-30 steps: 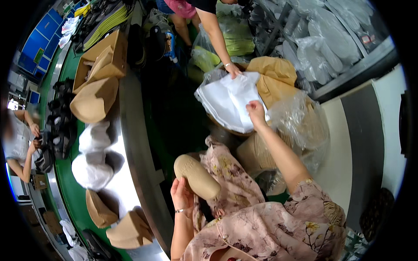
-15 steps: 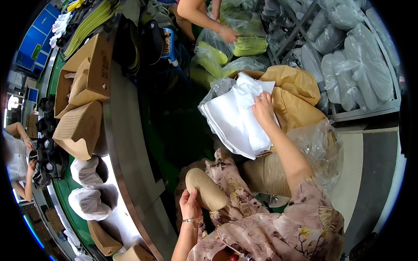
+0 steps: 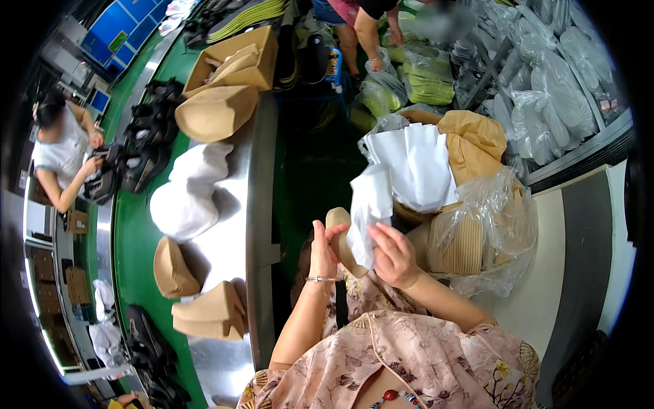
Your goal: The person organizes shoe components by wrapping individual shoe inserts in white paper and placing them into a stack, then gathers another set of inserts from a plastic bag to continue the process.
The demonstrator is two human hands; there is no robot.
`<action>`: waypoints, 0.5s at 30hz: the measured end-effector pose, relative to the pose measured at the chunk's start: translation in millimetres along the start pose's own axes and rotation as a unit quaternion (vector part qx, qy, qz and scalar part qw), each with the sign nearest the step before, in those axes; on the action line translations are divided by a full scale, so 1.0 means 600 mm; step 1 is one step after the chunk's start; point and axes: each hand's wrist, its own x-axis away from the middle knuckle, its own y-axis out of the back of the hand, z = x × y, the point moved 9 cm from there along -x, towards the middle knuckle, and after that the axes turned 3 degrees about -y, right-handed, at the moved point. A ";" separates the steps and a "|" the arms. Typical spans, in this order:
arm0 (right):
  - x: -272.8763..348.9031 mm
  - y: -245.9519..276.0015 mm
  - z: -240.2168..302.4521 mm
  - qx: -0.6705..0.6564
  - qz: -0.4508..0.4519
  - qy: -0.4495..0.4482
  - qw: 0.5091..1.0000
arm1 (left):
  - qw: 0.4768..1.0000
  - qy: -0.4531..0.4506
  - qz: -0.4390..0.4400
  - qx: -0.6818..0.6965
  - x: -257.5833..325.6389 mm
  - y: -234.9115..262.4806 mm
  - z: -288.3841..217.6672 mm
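My left hand (image 3: pixel 323 251) grips a tan shoe (image 3: pixel 338 228) upright in front of my chest. My right hand (image 3: pixel 394 255) holds a white sheet of wrapping paper (image 3: pixel 368 208) against the shoe's right side. Just beyond my hands, a stack of the same white paper (image 3: pixel 414 163) lies on top of a clear plastic bag (image 3: pixel 490 225) filled with tan shoes.
A green conveyor (image 3: pixel 133 225) with a steel ledge (image 3: pixel 235 204) runs along my left, carrying tan shoes (image 3: pixel 211 313), white wrapped bundles (image 3: pixel 187 198), black shoes (image 3: pixel 146 146) and a cardboard box (image 3: pixel 235 58). One person (image 3: pixel 65 150) works across the belt, another (image 3: pixel 364 27) stands ahead. Bagged goods (image 3: pixel 552 88) fill racks at right.
My right hand has left the paper stack and come back to the shoe with one white sheet. My left hand has raised the shoe toward it.
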 end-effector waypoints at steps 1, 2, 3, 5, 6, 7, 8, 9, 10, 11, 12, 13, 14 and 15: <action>0.010 -0.005 0.027 -0.008 0.010 0.034 0.999 | 0.999 0.002 0.018 0.030 0.011 -0.001 -0.006; 0.021 -0.010 0.052 -0.003 0.016 0.081 0.997 | 1.000 0.009 0.019 -0.015 0.021 0.010 -0.007; 0.027 -0.012 0.076 0.001 0.021 0.128 0.992 | 0.998 0.016 0.019 -0.059 0.031 0.019 -0.009; 0.020 -0.012 0.099 -0.014 0.026 0.163 0.986 | 0.987 -0.002 0.047 -0.156 0.050 0.017 -0.025; 0.015 -0.011 0.110 -0.020 0.028 0.180 0.983 | 0.991 -0.039 0.026 -0.129 0.057 0.032 -0.031; 0.011 -0.012 0.112 -0.011 0.035 0.169 0.985 | 0.992 -0.075 0.006 -0.102 0.061 0.050 -0.031; 0.010 -0.013 0.111 -0.003 0.042 0.158 0.987 | 0.991 -0.111 -0.017 -0.074 0.067 0.067 -0.036; 0.008 -0.014 0.110 0.004 0.049 0.147 0.988 | 0.989 -0.135 -0.049 -0.026 0.076 0.079 -0.044; 0.001 -0.014 0.107 0.033 0.059 0.122 0.990 | 0.982 -0.169 -0.076 -0.037 0.074 0.101 -0.050; 0.002 -0.020 0.102 0.072 0.093 0.066 0.991 | 0.973 -0.201 -0.107 -0.047 0.074 0.129 -0.052; 0.013 -0.030 0.095 0.082 0.157 0.014 0.984 | 0.965 -0.227 -0.109 -0.071 0.093 0.124 -0.073; 0.029 -0.036 0.089 0.093 0.220 -0.038 0.970 | 0.957 -0.261 -0.107 -0.062 0.103 0.119 -0.088; 0.041 -0.034 0.107 0.054 0.270 -0.067 0.959 | 0.947 -0.298 -0.107 -0.053 0.115 0.115 -0.107; 0.049 -0.029 0.119 0.017 0.320 -0.098 0.942 | 0.936 -0.333 -0.104 -0.045 0.122 0.113 -0.121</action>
